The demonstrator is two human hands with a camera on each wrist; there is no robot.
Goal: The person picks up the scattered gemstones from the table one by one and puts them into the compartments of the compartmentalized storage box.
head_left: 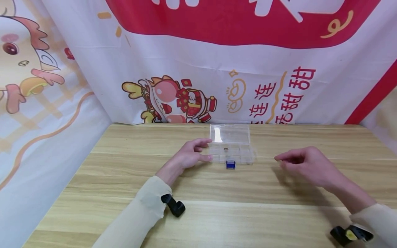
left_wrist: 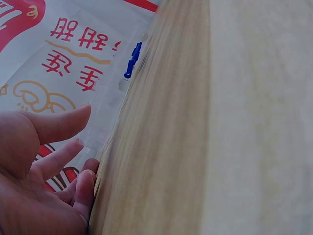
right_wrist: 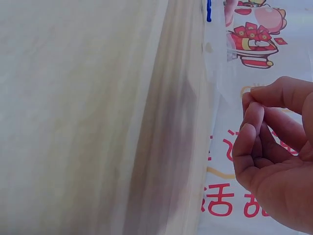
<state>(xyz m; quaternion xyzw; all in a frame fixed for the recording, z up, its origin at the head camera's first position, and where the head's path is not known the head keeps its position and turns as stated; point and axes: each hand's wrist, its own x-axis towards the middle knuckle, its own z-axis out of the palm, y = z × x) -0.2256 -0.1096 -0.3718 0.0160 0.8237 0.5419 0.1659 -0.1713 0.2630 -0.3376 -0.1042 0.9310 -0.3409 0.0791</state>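
Observation:
A clear plastic compartment box (head_left: 231, 156) lies on the table with its see-through lid (head_left: 232, 133) raised at the back. A blue latch (head_left: 230, 164) sticks out from its front edge; in the left wrist view the latch (left_wrist: 132, 60) shows from the side. One tiny dark-rimmed item (head_left: 226, 149) lies in a compartment. My left hand (head_left: 193, 152) holds the box's left end, thumb near the front corner and fingers toward the back. My right hand (head_left: 307, 163) is raised over the table, right of the box, thumb and index fingertips together. No item can be made out between them.
The wooden table (head_left: 198, 220) reaches a printed cloth (head_left: 186, 58) hanging behind the box. Another printed cloth (head_left: 37, 137) hangs at the left. Black wrist cameras (head_left: 173, 205) sit on both sleeves.

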